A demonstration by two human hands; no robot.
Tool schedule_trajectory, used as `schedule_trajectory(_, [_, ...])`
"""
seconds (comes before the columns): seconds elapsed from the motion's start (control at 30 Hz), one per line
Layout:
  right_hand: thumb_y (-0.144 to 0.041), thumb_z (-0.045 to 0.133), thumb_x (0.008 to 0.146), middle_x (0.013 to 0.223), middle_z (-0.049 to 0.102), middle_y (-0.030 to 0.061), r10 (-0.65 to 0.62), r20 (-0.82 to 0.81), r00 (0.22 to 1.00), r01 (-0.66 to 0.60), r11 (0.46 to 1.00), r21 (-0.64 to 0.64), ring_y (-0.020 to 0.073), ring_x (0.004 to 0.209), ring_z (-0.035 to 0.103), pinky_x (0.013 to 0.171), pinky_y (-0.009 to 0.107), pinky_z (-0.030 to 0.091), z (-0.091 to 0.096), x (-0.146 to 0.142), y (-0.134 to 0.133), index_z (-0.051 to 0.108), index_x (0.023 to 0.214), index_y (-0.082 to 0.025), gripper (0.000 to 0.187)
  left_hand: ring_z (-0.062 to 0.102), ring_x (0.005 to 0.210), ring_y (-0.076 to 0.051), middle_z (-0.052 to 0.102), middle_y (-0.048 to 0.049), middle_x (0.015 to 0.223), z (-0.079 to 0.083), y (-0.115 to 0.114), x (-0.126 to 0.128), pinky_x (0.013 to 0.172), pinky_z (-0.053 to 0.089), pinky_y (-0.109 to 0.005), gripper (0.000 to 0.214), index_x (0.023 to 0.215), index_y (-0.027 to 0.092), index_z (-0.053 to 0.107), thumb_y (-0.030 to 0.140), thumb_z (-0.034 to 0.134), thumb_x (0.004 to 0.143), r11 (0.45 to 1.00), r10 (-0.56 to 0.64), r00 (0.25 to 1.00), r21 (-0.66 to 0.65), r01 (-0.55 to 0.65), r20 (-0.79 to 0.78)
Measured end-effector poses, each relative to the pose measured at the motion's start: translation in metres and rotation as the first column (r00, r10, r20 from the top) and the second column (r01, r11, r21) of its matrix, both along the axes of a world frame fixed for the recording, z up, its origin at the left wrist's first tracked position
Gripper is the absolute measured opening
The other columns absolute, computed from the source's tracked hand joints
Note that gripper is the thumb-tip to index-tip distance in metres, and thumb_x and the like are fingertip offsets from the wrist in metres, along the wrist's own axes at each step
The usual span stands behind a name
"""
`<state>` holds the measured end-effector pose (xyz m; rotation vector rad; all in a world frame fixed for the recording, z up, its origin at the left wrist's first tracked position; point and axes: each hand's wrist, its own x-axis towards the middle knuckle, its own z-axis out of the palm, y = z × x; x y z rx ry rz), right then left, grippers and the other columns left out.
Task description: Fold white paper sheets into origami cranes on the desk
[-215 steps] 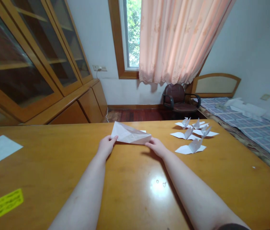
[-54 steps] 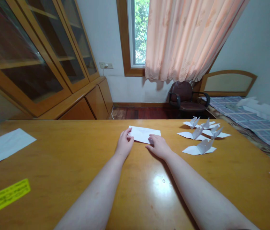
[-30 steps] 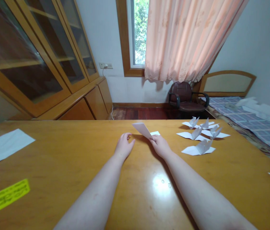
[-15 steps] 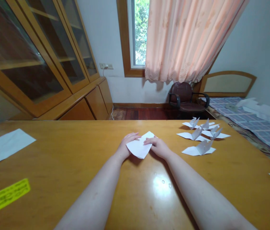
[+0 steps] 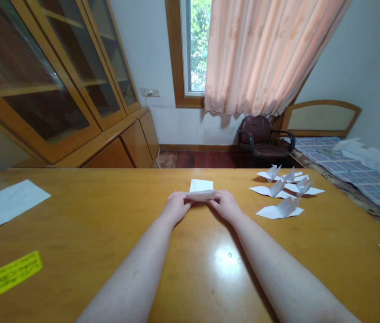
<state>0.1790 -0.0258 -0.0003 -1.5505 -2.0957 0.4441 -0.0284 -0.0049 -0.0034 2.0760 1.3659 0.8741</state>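
A small folded sheet of white paper (image 5: 201, 185) is between my hands near the far middle of the table. Its near edge is bent up into a flap, while the back part lies lower behind it. My left hand (image 5: 177, 207) pinches the left end of that flap, thumb on the near side. At the right end, my right hand (image 5: 224, 204) grips the paper in the same way. Both hands are closed on it, and some fingertips are hidden behind the flap. Several folded paper cranes (image 5: 279, 210) stand on the table to the right of my right hand.
The wooden table (image 5: 109, 251) bears a stack of white paper (image 5: 6, 206) at the left and a yellow label (image 5: 8, 278) near the front left. Beyond it are a glass-door cabinet (image 5: 89, 80), an office chair (image 5: 260, 137) and a bed (image 5: 358, 166) at the right.
The paper has turned from a tilted diamond to square with me, and its near edge is now bent up. My hands have shifted to its two near corners.
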Motion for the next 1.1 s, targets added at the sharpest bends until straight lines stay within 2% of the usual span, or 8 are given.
schedule_trajectory(0.13, [-0.037, 0.047, 0.085, 0.082, 0.069, 0.0026, -0.048, 0.062, 0.997, 0.048, 0.999, 0.006, 0.0158, 0.077, 0.058, 0.085, 0.031, 0.035, -0.001, -0.001, 0.001, 0.068, 0.074, -0.021, 0.029, 0.058, 0.076, -0.021, 0.067, -0.0069, 0.079, -0.006, 0.001, 0.0, 0.074, 0.042, -0.033, 0.018, 0.08, 0.018, 0.065, 0.032, 0.054, 0.079, 0.997, 0.012, 0.987, 0.073, -0.001, -0.158])
schedule_trajectory(0.27, [-0.04, 0.045, 0.086, 0.075, 0.066, 0.0035, -0.077, 0.118, 0.99, 0.075, 0.997, 0.029, 0.0161, 0.075, 0.055, 0.075, 0.027, 0.036, -0.004, 0.0, 0.003, 0.066, 0.067, -0.019, 0.035, 0.057, 0.07, -0.019, 0.064, -0.0035, 0.072, -0.013, 0.004, 0.001, 0.07, 0.041, -0.031, 0.02, 0.092, 0.019, 0.06, 0.03, 0.058, 0.075, 0.997, 0.08, 0.986, 0.035, -0.076, -0.144])
schedule_trajectory(0.63, [-0.043, 0.059, 0.075, 0.082, 0.058, 0.0055, -0.287, 0.127, 0.949, 0.285, 0.958, 0.034, 0.0202, 0.084, 0.05, 0.076, 0.031, 0.036, -0.016, 0.001, 0.006, 0.06, 0.068, -0.019, 0.025, 0.058, 0.08, -0.022, 0.064, -0.0019, 0.072, -0.011, 0.0, 0.005, 0.085, 0.037, -0.037, 0.057, 0.123, 0.02, 0.044, 0.026, 0.063, 0.07, 0.981, 0.192, 0.959, 0.034, -0.189, -0.207])
schedule_trajectory(0.77, [-0.043, 0.06, 0.075, 0.097, 0.059, 0.0076, -0.306, 0.133, 0.943, 0.307, 0.951, 0.012, 0.0227, 0.095, 0.05, 0.083, 0.035, 0.036, -0.016, 0.0, 0.007, 0.061, 0.087, -0.019, 0.027, 0.053, 0.101, -0.027, 0.063, -0.01, 0.101, -0.009, -0.002, 0.006, 0.092, 0.034, -0.041, 0.061, 0.127, 0.021, 0.041, 0.028, 0.063, 0.071, 0.966, 0.259, 0.921, 0.058, -0.253, -0.292])
schedule_trajectory(0.87, [-0.037, 0.056, 0.079, 0.12, 0.055, 0.0083, -0.233, 0.155, 0.96, 0.232, 0.972, 0.023, 0.0256, 0.115, 0.042, 0.097, 0.042, 0.028, -0.016, -0.002, 0.006, 0.057, 0.109, -0.021, 0.034, 0.037, 0.124, -0.028, 0.045, -0.0108, 0.133, -0.01, -0.006, 0.01, 0.104, 0.021, -0.047, 0.047, 0.125, 0.025, 0.046, 0.021, 0.053, 0.078, 0.981, 0.181, 0.904, 0.142, -0.135, -0.388])
schedule_trajectory(0.93, [-0.03, 0.049, 0.084, 0.132, 0.048, 0.0049, -0.1, 0.178, 0.979, 0.1, 0.995, 0.014, 0.0248, 0.125, 0.034, 0.103, 0.047, 0.018, -0.015, -0.005, 0.004, 0.051, 0.12, -0.026, 0.036, 0.027, 0.132, -0.025, 0.037, -0.0065, 0.141, -0.011, -0.011, 0.014, 0.108, 0.011, -0.048, 0.044, 0.127, 0.027, 0.045, 0.021, 0.045, 0.083, 0.991, 0.004, 0.885, 0.119, 0.058, -0.466])
schedule_trajectory(1.0, [-0.026, 0.041, 0.088, 0.136, 0.045, 0.0025, 0.067, 0.181, 0.981, -0.063, 0.998, -0.027, 0.0208, 0.129, 0.032, 0.106, 0.047, 0.014, -0.014, -0.009, 0.001, 0.043, 0.128, -0.029, 0.04, 0.023, 0.134, -0.023, 0.031, -0.007, 0.144, -0.012, -0.016, 0.017, 0.109, 0.012, -0.047, 0.05, 0.135, 0.025, 0.035, 0.032, 0.042, 0.085, 0.978, -0.169, 0.835, 0.012, 0.206, -0.524])
schedule_trajectory(1.1, [-0.027, 0.034, 0.091, 0.139, 0.04, 0.0037, 0.155, 0.179, 0.971, -0.143, 0.987, -0.079, 0.0187, 0.131, 0.03, 0.107, 0.047, 0.013, -0.014, -0.012, -0.002, 0.034, 0.135, -0.028, 0.045, 0.015, 0.137, -0.024, 0.021, -0.0094, 0.147, -0.01, -0.022, 0.022, 0.11, 0.01, -0.048, 0.062, 0.14, 0.019, 0.023, 0.045, 0.038, 0.085, 0.972, -0.215, 0.79, -0.05, 0.228, -0.574])
